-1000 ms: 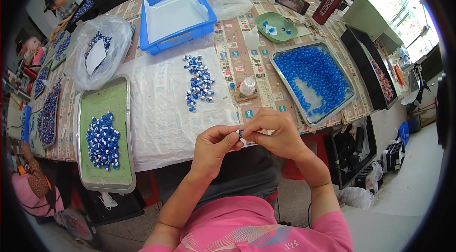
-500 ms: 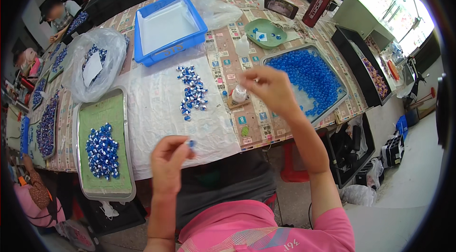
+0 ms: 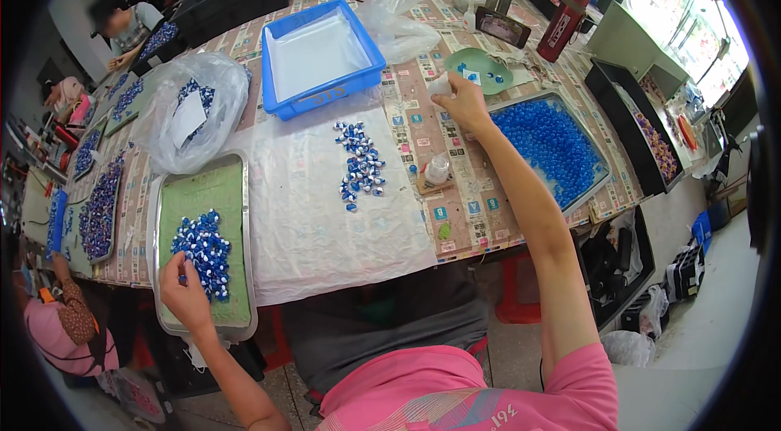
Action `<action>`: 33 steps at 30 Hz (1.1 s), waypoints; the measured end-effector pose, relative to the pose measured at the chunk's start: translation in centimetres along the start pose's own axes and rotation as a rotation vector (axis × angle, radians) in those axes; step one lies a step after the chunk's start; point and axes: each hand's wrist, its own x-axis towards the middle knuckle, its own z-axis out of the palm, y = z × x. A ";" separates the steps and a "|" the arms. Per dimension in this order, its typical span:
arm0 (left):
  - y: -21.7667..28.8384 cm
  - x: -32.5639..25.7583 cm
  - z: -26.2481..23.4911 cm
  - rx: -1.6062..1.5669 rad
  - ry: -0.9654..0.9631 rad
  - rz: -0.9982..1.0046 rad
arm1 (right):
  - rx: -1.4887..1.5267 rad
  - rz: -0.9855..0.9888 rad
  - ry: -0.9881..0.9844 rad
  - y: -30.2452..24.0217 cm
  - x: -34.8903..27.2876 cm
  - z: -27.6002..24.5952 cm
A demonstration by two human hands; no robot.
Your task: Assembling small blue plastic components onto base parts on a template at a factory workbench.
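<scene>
Table (image 3: 476, 228) with white sheet (image 3: 313, 248) run to its front edge, near half bare for moving; green-lined tray (image 3: 224, 187) pokes past that edge at left. Right hand (image 3: 465, 103) grips a white bottle (image 3: 439, 87) by the green dish (image 3: 468, 58), left hand (image 3: 185, 294) is at the left edge of the bead pile (image 3: 209, 256) on that tray, fingertips close together, can't tell if anything's pinched. Smaller bead cluster (image 3: 358, 164) lies near the sheet's right edge, beyond the bare part.

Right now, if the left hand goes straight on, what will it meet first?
The left hand would probably meet the blue and white beads first; whether it already touches them is unclear.
</scene>
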 end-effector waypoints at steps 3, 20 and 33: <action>0.2 -1.1 0.2 0.069 0.148 0.210 | 0.122 -0.147 0.113 -2.4 -3.3 -1.0; 16.7 -15.2 5.1 -0.382 -0.142 0.565 | 0.284 -0.056 0.086 -7.9 -24.2 -10.3; 16.3 -16.9 3.6 -0.390 -0.112 0.558 | 0.254 -0.091 0.124 -9.7 -25.6 -10.5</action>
